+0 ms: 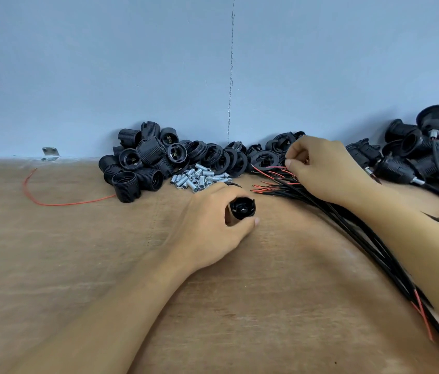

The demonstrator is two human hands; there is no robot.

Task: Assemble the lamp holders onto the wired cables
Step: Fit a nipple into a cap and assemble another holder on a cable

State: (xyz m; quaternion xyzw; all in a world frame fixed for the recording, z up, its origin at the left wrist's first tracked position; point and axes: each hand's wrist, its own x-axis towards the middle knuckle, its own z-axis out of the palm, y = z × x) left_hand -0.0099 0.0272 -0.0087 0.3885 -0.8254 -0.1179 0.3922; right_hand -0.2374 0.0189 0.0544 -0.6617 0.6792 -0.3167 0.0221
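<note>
Left hand: I see it (213,225) low on the worktop (78,265), fingers and thumb curled round one black lamp holder piece (241,209), open end facing me.
Right hand: (326,171) further back and to the right, fingertips pinching a red wire tip (276,167); the tip is blurred.
Cable bundle: black cables (348,217) pass under the right wrist, red ends fanned just beside the left hand's knuckles.
Holder to wire: apart, not touching.
Threaded shells: heap (137,163) against the wall, left of both hands.
Rings: black row (221,157) behind the hands.
Metal tubes: small pile (199,179) just beyond the left hand.
Wired holders: stacked (423,147) at far right.
Loose red wire: (51,195) lies curved, well left.
</note>
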